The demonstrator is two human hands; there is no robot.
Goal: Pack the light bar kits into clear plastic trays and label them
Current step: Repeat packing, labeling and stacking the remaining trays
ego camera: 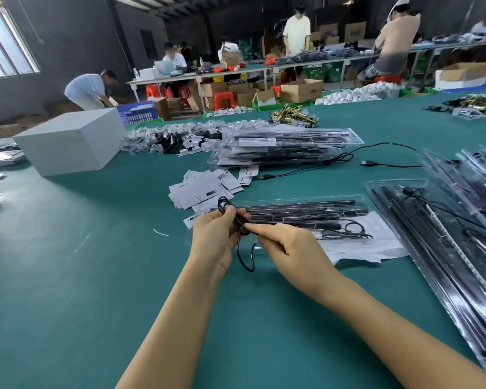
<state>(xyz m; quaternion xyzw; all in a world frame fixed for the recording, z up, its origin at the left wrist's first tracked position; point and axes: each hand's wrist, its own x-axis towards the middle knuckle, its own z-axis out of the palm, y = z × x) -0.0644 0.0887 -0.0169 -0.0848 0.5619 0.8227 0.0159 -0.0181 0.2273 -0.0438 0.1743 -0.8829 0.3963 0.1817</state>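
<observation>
Both the left hand [218, 234] and right hand [293, 252] pinched a coiled black cable [240, 223] above the green table [68, 276], in front of an open clear tray [292, 214] of light bars, with loose labels [205, 189], stacked packed trays [284, 147] and a white box [70, 141] lying beyond.

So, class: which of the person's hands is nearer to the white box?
Left. The left hand lies on the side towards the white box, though well apart from it; the right hand is farther off, beside the tray.
</observation>
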